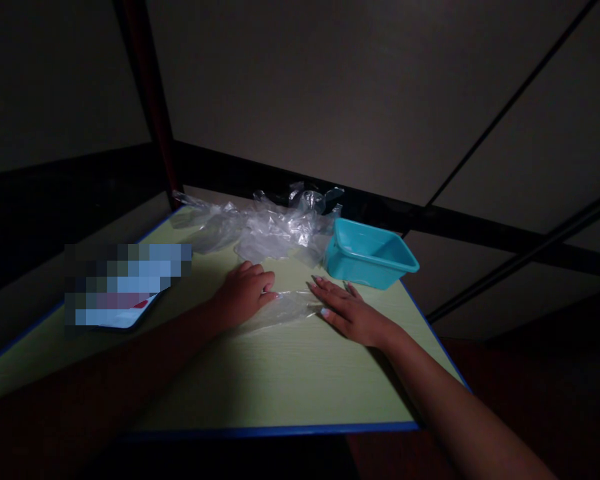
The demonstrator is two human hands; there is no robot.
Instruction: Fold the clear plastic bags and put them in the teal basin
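Note:
A clear plastic bag [287, 311] lies spread on the table between my two hands. At its left end my left hand [244, 293] is closed, fingers curled and the thumb along the bag's edge, gripping the plastic. My right hand [347, 310] rests palm down on the bag's right end with its fingers stretched out. Beyond both hands is a heap of crumpled clear plastic bags [280, 227]. A turquoise plastic basket [367, 270], open at the top, stands just past my right fingertips.
The pale yellow-green table [280, 387] has a blue edge. On its left side lies a phone [117, 319] with a lit screen, partly blurred out by pixelation. Dark panelled walls [300, 87] rise behind the table. The room is dim.

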